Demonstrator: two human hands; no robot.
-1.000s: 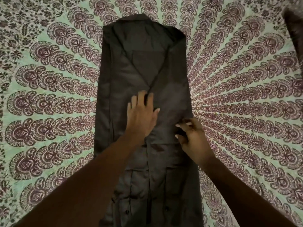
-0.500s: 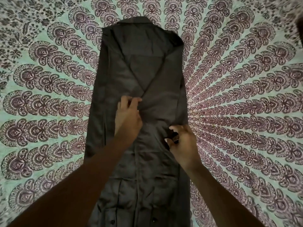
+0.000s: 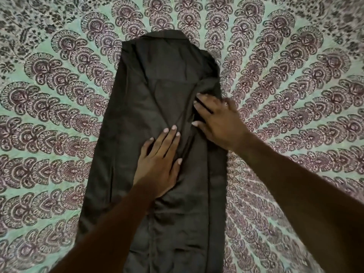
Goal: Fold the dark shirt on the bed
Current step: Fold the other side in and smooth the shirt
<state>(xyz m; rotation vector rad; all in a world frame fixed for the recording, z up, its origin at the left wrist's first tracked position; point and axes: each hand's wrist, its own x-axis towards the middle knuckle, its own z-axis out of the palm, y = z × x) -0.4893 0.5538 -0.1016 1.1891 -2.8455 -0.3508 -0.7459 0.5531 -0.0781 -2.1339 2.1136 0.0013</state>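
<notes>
One garment, two hands and one bed are in view.

Bed [image 3: 59, 115]: it has a green-and-maroon printed spread. The spread shows to the left, to the right and beyond the far end of the shirt.

Dark shirt [image 3: 137, 107]: it lies flat on the bed at centre view as a long narrow strip, with both side panels turned in over the middle. The collar [image 3: 157, 36] is at the shirt's far end. The near end runs out of view, so the hem is not seen. The panels overlap on a slant about the shirt's mid-length. There are puckers along the shirt's right edge.

Right hand [image 3: 218, 123]: it is on the shirt's right panel, just inside that edge. The fingers are spread and laid on the cloth, and the thumb points toward the shirt's centre line. It reads as pressing, not gripping. A dark crease runs between two fingers, and I cannot tell if any cloth is caught there.

Left hand [image 3: 159, 164]: it lies palm down on the shirt's middle, over the overlap. The fingers are straight and point toward the collar. It holds nothing and pins the layers.

Handling (judgement): the cloth is thin, light and limp, with body only at the collar and front placket. Layers will likely slide on each other, and turned-in panels may creep open once unpinned. The lengthwise folds look done and the crosswise fold is not yet made. For that fold, pinch both corners of the shirt's near end through all layers and carry them low toward the collar.
</notes>
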